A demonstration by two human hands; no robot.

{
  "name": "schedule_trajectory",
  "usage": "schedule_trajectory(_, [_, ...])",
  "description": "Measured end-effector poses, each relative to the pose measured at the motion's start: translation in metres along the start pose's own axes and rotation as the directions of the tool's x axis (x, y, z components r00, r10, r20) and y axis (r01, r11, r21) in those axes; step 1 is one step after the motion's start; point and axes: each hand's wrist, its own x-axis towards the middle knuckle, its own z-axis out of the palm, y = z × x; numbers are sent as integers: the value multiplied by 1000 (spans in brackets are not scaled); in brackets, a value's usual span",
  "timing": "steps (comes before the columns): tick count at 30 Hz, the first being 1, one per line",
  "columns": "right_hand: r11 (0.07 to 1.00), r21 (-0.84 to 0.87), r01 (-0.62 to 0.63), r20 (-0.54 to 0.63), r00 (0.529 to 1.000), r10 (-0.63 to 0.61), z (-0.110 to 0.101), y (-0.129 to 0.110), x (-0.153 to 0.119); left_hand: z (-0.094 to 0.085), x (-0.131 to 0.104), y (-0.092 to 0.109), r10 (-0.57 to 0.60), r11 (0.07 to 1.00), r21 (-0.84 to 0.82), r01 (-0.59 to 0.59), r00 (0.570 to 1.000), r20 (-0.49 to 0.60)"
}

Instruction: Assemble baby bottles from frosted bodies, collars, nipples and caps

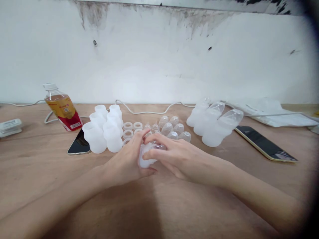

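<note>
A translucent white baby bottle [146, 159] is between my hands at the middle of the table, tilted with its top toward the right. My left hand [129, 159] wraps round its body from the left. On the clear cap [159, 146] at its top, the fingers of my right hand [171, 152] are closed. Just beyond stand several white rings [128, 125], clear nipples [155, 127] and clear domed caps [178, 128] in rows, partly hidden by my fingers. Open bottle bodies [94, 137] stand in rows to the left. Capped bottles [211, 132] stand at the right.
A drink bottle [65, 111] stands at the left behind a dark phone [79, 144]. Another phone [266, 144] lies at the right, near a white plastic bag [269, 113]. A white cable [147, 113] runs along the wall. A small white box [10, 127] sits far left.
</note>
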Motion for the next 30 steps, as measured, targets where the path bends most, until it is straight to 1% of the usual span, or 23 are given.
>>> schedule_trajectory(1, [1000, 10, -16, -29, 999, 16, -1, 1, 0, 0, 0, 0, -2, 1000, -16, 2, 1000, -2])
schedule_trajectory(3, [987, 81, -136, -79, 987, 142, -3, 2, 1, 0, -1, 1, -1, 1000, -31, 1, 1000, -5])
schedule_trajectory(4, [971, 111, -213, -71, 973, 221, -3, 2, 1, 1, -1, 1, 3, 999, -34, -3, 1000, -7])
schedule_trajectory(5, [951, 130, -280, -32, 958, 286, -3, 3, 1, 2, -1, 0, 8, 999, -34, -8, 1000, -9])
schedule_trajectory(6, [936, 142, -323, 25, 946, 323, -3, 4, 1, 3, -1, 0, 17, 999, -34, -18, 1000, -18])
schedule_trajectory(7, [932, 155, -329, 83, 944, 319, -4, 4, 0, 4, -1, -1, 28, 999, -33, -29, 999, -25])
schedule_trajectory(8, [937, 173, -303, 122, 951, 285, -5, 5, -1, 4, -1, -1, 39, 999, -33, -40, 999, -29])
schedule_trajectory(9, [946, 193, -261, 133, 962, 239, -6, 5, -2, 5, 0, -1, 47, 998, -34, -48, 999, -26])
schedule_trajectory(11, [961, 230, -157, 99, 986, 137, -9, 6, -3, 5, 0, -1, 61, 997, -44, -62, 998, -24])
schedule_trajectory(13, [958, 269, -103, 69, 994, 87, -11, 4, -4, 4, 0, 0, 74, 995, -64, -75, 997, -21])
schedule_trajectory(14, [949, 292, -119, 70, 992, 103, -10, 3, -3, 4, -1, 0, 79, 994, -72, -81, 996, -31])
schedule_trajectory(15, [937, 307, -167, 86, 985, 148, -9, 2, -2, 5, -1, 0, 82, 994, -75, -85, 996, -44])
schedule_trajectory(17, [915, 291, -281, 105, 960, 261, -4, 0, 0, 6, -2, 0, 80, 994, -68, -83, 995, -57])
schedule_trajectory(18, [914, 269, -303, 94, 953, 288, -2, 0, 0, 7, -3, 0, 86, 994, -58, -90, 994, -73])
schedule_trajectory(19, [927, 245, -283, 71, 959, 274, 0, 1, 1, 7, -3, -1, 93, 994, -48, -97, 992, -90])
schedule_trajectory(20, [951, 220, -218, 43, 976, 214, 1, 2, 1, 8, -3, -1, 99, 994, -40, -104, 989, -109])
schedule_trajectory(22, [987, 163, -11, -10, 1000, 13, 1, 5, 0, 7, -2, 0, 102, 993, -45, -109, 985, -140])
schedule_trajectory(24, [980, 94, 173, -45, 985, -169, -3, 9, -2, 4, -2, 3, 63, 994, -87, -73, 991, -115])
schedule_trajectory(26, [960, 36, 278, -117, 955, -272, -9, 14, -4, -1, -6, 6, 17, 991, -132, -26, 997, -71])
schedule_trajectory(27, [958, 12, 287, -160, 946, -282, -12, 16, -5, -3, -10, 7, -9, 992, -128, -1, 997, -73])
schedule_trajectory(28, [965, -8, 263, -192, 946, -259, -15, 19, -6, -6, -17, 6, -31, 994, -108, 20, 995, -98])
schedule_trajectory(29, [979, -24, 204, -203, 958, -204, -18, 21, -7, -8, -25, 5, -57, 997, -61, 48, 986, -159])
schedule_trajectory(30, [992, -38, 122, -181, 975, -127, -19, 24, -7, -10, -34, 2, -77, 997, -6, 78, 969, -235])
